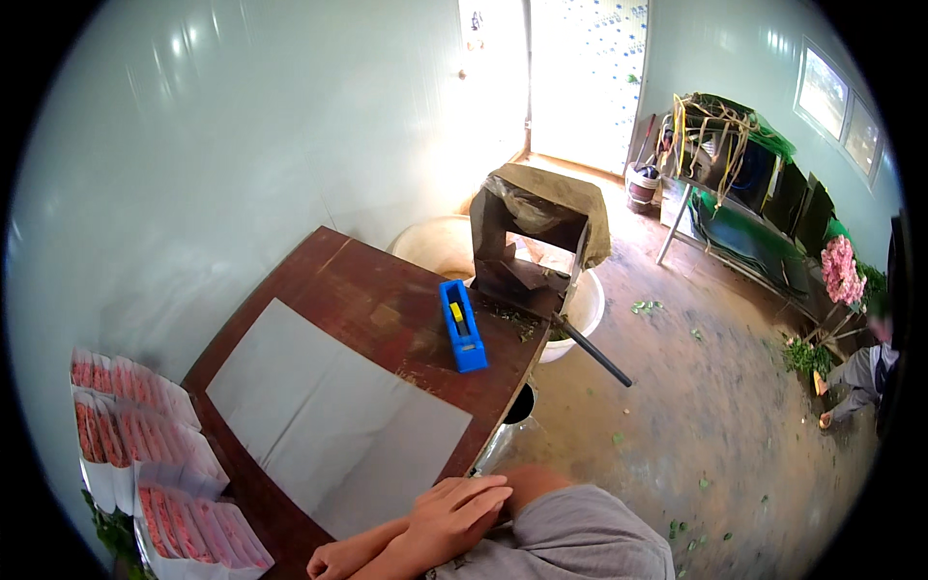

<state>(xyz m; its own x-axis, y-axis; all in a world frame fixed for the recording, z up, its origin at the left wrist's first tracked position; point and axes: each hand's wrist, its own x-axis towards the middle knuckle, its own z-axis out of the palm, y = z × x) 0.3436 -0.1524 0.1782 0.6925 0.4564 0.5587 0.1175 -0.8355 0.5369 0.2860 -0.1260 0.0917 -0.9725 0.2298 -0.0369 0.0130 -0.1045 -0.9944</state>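
Note:
My forearms cross low in the picture, near the edge of a dark red-brown table (406, 309). My left hand (456, 510) lies over the other arm beside my bent knee, fingers stretched out, nothing in it. At the lower edge, my right hand (333, 561) is bent down and partly cut off, so its fingers are hidden. Large white paper sheets (329, 406) lie flat on the table, closest to my hands. Beyond them stands a blue tape dispenser (464, 329) with a yellow core.
Paper-wrapped bundles of pink flowers (193, 522) stand at left. A dark box-like frame with a bar (594, 353) sits at the table's far corner, near white tubs (585, 304). A rack (744, 203) is at right. Another person's leg (855, 372) shows beside pink flowers (841, 271).

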